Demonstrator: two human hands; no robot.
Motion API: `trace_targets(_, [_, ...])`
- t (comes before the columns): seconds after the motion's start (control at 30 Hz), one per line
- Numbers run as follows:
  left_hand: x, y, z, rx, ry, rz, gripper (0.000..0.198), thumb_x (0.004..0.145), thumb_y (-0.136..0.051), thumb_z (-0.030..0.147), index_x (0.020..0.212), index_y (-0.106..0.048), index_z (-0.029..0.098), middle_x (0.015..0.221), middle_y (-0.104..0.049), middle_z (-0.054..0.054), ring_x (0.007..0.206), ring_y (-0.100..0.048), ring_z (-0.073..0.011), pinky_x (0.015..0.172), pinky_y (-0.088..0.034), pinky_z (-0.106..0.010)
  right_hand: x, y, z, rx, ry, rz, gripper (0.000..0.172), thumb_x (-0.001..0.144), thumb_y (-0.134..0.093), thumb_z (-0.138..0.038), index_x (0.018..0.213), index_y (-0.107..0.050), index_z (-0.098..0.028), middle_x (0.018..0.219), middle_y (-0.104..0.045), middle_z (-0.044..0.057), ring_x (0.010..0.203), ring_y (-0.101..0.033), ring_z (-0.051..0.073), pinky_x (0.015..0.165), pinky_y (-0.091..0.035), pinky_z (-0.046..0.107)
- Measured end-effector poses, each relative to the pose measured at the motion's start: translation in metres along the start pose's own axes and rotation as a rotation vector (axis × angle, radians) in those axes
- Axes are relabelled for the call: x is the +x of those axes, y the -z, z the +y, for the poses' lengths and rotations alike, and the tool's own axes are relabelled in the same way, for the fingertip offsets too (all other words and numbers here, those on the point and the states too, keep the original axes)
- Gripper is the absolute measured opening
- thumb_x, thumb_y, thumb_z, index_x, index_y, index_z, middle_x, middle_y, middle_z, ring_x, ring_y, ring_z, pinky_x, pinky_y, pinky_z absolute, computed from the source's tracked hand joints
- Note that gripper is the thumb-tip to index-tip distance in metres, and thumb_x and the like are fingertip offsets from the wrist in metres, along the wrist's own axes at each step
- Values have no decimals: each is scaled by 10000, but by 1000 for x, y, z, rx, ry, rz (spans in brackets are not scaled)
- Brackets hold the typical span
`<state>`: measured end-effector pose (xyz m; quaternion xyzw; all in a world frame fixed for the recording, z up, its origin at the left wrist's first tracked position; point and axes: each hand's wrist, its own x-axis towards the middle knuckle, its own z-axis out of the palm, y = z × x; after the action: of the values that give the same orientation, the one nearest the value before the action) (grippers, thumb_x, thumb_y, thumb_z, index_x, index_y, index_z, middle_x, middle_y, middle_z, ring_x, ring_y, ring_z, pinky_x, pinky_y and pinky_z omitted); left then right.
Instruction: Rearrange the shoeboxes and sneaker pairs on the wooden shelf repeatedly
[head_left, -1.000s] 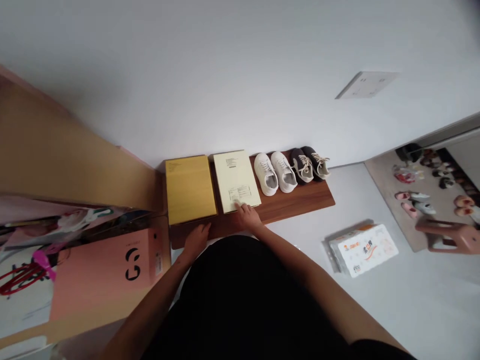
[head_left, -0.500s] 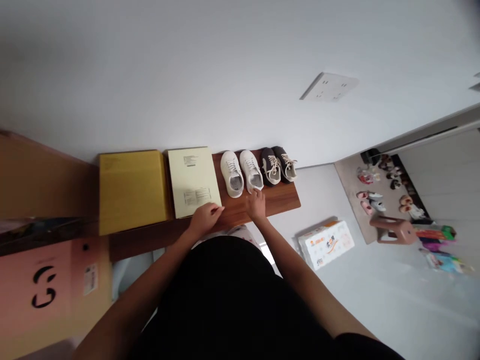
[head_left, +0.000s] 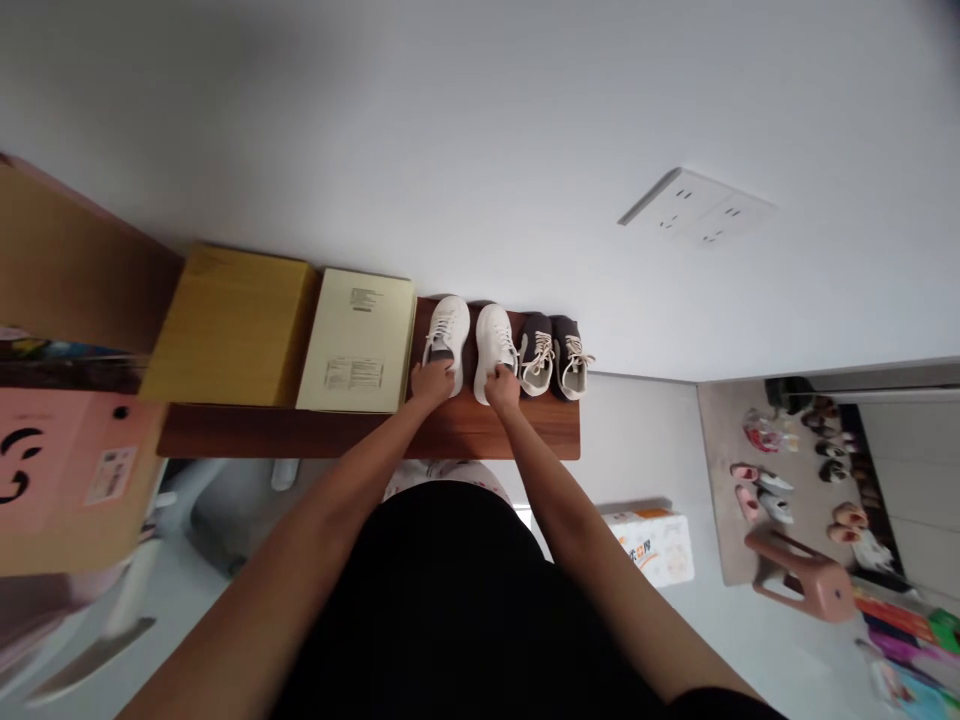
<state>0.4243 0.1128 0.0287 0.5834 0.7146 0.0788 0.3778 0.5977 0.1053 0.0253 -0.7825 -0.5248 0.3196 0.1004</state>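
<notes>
Two white lace-up sneakers stand side by side on a dark wooden shelf (head_left: 517,435), toes toward the wall. My left hand (head_left: 433,382) is closed on the heel of the left white sneaker (head_left: 452,322). The heel of the right white sneaker (head_left: 493,335) is gripped by my right hand (head_left: 501,388). Part of each heel is hidden behind my fingers. Just right of them are two dark sneakers with cream laces, the nearer dark sneaker (head_left: 536,352) and the farther dark sneaker (head_left: 571,360).
A pale cream box (head_left: 358,340) and a yellow-brown box (head_left: 232,325) sit on the shelf's left. A pink carton (head_left: 60,460) stands further left. At right are a tissue pack (head_left: 656,548), a pink stool (head_left: 806,580) and several shoes on a mat. A socket plate (head_left: 697,205) is on the wall.
My left hand has moved from beside the cream box onto the left white sneaker. My right hand now grips the right one. The white sneakers are turned slightly and further apart. The view has shifted.
</notes>
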Motion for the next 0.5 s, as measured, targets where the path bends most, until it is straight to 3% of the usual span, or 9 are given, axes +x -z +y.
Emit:
trace_targets(0.13, [8,5,-20,-415,92,100,407,900,-633,243,1281,-766,191,1295,-778,-89,1239,-692,-268,1100,-475,-348,-11,-1,34,443,132,40,173,952,-490,-371,902,-579,-231,872,-669,40,832,-604,208,813,-512,320])
trace_targets(0.27, [9,-10,-26,-768,177,94,415,792,-674,233,1184,-792,160,1093,-802,-69,996,-722,-233,996,-529,-340,-15,-23,55,781,122,-19,247,900,-512,-466,968,-551,-232,935,-665,38,841,-583,182,817,-528,302])
trace_targets(0.37, [8,-23,-27,-869,151,59,393,729,-673,224,1098,-786,150,1001,-781,-59,902,-698,-206,967,-533,-344,-9,-36,66,885,48,-59,260,851,-539,-473,953,-542,-235,932,-661,29,839,-587,166,837,-535,293])
trace_targets(0.5, [10,-31,-30,-871,164,33,358,689,-655,221,1026,-754,150,937,-757,-59,877,-680,-212,932,-545,-359,3,-38,79,887,-46,-103,244,805,-550,-445,927,-556,-234,846,-651,10,790,-576,166,787,-537,290])
